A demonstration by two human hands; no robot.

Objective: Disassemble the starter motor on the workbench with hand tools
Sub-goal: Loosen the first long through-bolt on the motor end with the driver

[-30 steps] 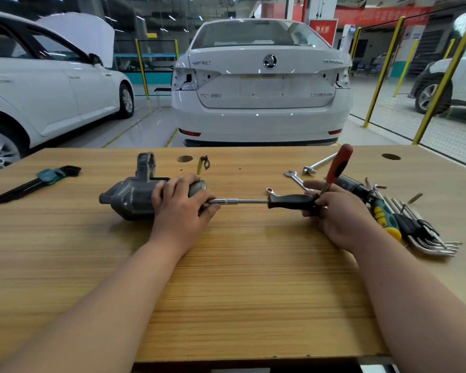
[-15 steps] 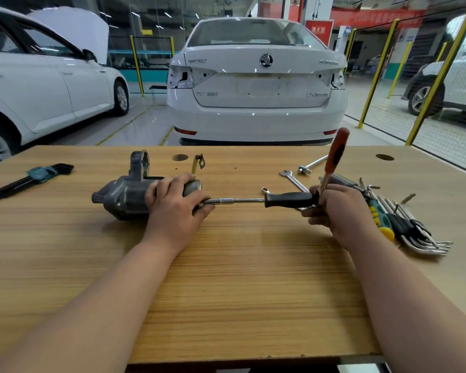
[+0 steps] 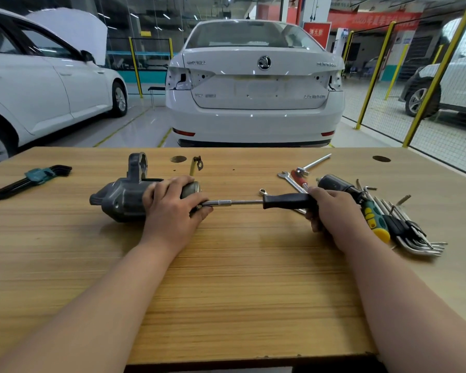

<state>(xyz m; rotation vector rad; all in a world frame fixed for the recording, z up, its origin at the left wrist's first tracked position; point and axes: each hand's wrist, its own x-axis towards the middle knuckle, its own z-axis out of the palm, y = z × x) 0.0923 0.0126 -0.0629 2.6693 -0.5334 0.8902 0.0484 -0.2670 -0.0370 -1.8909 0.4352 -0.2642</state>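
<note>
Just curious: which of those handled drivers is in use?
The black-handled one, gripped by the right hand, tip at the starter motor; the red one and green-yellow one lie aside.

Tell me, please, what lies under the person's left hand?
The left hand grips the starter motor, whose grey housing sticks out to its left. The driver held by the right hand reaches the motor's end; its tip is hidden beneath the fingers.

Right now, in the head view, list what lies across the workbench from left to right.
Hex key set → starter motor → left hand gripping it → black-handled driver → right hand holding its handle → green-and-yellow screwdriver → silver hex keys.
</note>
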